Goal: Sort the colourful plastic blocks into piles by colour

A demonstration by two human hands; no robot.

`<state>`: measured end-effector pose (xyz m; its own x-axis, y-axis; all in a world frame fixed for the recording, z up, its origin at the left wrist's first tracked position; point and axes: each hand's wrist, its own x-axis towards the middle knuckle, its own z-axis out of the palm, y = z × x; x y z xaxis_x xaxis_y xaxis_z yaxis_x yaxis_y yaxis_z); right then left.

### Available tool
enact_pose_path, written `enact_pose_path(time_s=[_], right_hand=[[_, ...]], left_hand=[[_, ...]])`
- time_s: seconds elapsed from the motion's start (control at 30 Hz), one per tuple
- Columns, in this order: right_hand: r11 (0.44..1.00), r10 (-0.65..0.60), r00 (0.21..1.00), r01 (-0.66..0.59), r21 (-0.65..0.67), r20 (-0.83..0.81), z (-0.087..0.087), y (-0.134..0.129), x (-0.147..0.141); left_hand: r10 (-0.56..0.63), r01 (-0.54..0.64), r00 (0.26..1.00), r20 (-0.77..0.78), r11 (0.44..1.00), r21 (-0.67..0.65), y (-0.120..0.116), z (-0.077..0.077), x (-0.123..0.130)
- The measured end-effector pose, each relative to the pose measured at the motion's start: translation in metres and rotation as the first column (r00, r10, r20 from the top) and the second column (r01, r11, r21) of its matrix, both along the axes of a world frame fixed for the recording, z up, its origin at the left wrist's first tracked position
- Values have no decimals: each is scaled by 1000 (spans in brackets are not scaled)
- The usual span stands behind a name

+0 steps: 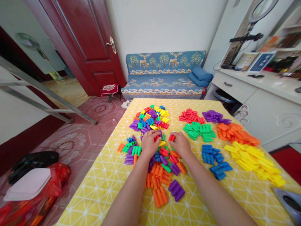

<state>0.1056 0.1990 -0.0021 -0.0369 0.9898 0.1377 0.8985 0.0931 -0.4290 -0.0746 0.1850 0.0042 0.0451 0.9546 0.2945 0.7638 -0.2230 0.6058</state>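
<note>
My left hand (151, 143) is closed, with a red plastic building piece (156, 137) between thumb and fingers. My right hand (181, 144) pinches another red plastic building piece (172, 138), made of short tubes side by side. Both hands are over a mixed pile that spreads beneath and in front of them. In it lie orange pieces (160, 196), purple pieces (176, 190) and green pieces (136, 150). Just beyond my left hand is another mixed heap (150, 117). My palms and lower fingers are partly hidden.
Single-colour heaps lie on the right: red (191, 116), purple (215, 116), green (199, 131), orange (235, 133), blue (213, 155), yellow (256, 161). A yellow patterned cloth (101, 188) covers the table. A grey object (288, 201) sits at its right edge; a sofa (164, 80) stands behind.
</note>
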Motion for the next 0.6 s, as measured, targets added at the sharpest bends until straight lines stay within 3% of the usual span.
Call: enact_pose_path(time_s=[0.17,0.3,0.47,0.6], right_hand=[[999,40,982,-45,22,183,9,1,-2],[992,124,982,-123,-15,141,20,40,15],[987,-83,996,81,139,11,31,117,67],[961,-200,978,208,181,-64,27,148,96]], left_hand=[[-9,9,1000,0,1000,17,1,-3,0],[-7,7,1000,2,1000,23,1,-3,0],[0,0,1000,2,1000,-3,0,0,1],[7,-7,1000,12,1000,-9,-1,2,1]])
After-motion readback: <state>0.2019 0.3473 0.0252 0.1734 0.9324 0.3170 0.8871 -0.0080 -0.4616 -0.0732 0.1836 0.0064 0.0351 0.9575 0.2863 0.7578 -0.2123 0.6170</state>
